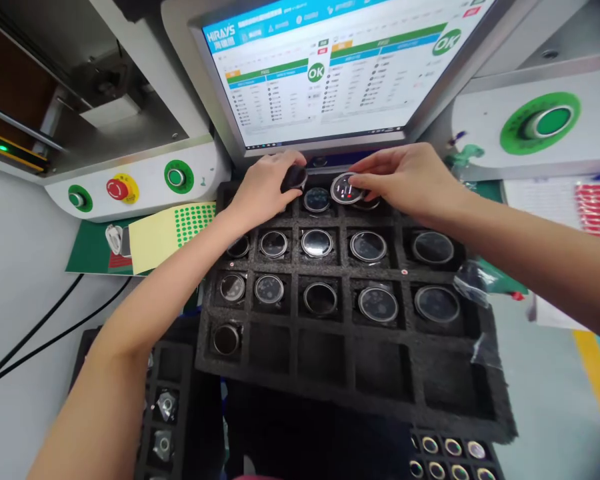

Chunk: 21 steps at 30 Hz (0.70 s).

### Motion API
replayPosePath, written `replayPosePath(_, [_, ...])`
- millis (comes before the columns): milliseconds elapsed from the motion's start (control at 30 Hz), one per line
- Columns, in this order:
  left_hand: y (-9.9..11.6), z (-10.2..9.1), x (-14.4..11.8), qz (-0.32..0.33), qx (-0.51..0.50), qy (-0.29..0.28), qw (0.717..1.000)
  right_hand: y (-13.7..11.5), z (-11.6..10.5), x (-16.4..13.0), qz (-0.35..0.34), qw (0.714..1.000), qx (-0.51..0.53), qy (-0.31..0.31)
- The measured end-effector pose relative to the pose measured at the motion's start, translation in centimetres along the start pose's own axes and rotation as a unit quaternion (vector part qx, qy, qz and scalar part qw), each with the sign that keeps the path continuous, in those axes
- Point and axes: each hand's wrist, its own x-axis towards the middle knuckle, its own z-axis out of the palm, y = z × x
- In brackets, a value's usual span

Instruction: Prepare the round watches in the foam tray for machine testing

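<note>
Empty front cells of a black foam tray (350,373) are seen nearest, with round watch cases (377,303) seated in the rows beyond; at the tray's far row a dark puck-like part (294,178) is pinched by the left hand (265,190), while a lit round watch module (346,189) is gripped by the right hand (405,180), below a monitor (340,67) on which "OK" is shown

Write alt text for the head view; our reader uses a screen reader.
Two bare hands work over a black foam tray of round watch cases: left hand holds a dark round part, right hand a round silver-rimmed case. Behind, a monitor shows green OK marks.
</note>
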Motion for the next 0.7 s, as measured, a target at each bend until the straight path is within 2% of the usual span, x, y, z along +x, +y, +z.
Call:
replayPosePath(100, [2.2, -0.7, -2.1, 0.001, -0.036, 0.072, 0.997, 0.1, 0.2, 0.2, -0.04, 0.998, -0.055, 0.012])
replayPosePath(233, [6.0, -2.6, -5.6, 0.024, -0.082, 0.106, 0.991, -0.5, 0.2, -1.9, -0.131, 0.981, -0.119, 0.076])
replayPosePath(267, [6.9, -3.2, -6.3, 0.028, -0.096, 0.112, 0.989, -0.8, 0.1, -2.9, -0.159, 0.978, -0.096, 0.093])
replayPosePath(333, [8.7, -4.4, -7.8, 0.031, -0.136, 0.122, 0.983, -1.5, 0.0, -5.5, -0.212, 0.973, 0.037, 0.089])
replayPosePath(400, [10.2, -5.4, -9.1, 0.031, -0.189, 0.125, 0.974, -2.2, -0.2, -8.5, -0.231, 0.946, 0.226, 0.014])
replayPosePath(467, [11.5, -6.3, -10.3, 0.036, -0.243, 0.126, 0.961, -2.9, -0.4, -11.5, -0.213, 0.908, 0.349, -0.089])
replayPosePath(567, [13.2, -7.4, -11.9, 0.042, -0.306, 0.129, 0.942, -3.9, -0.6, -15.0, -0.164, 0.875, 0.41, -0.196])
replayPosePath(700, [15.3, -8.7, -13.8, 0.022, -0.345, 0.117, 0.931, -4.7, -0.8, -17.9, -0.139, 0.846, 0.453, -0.244])
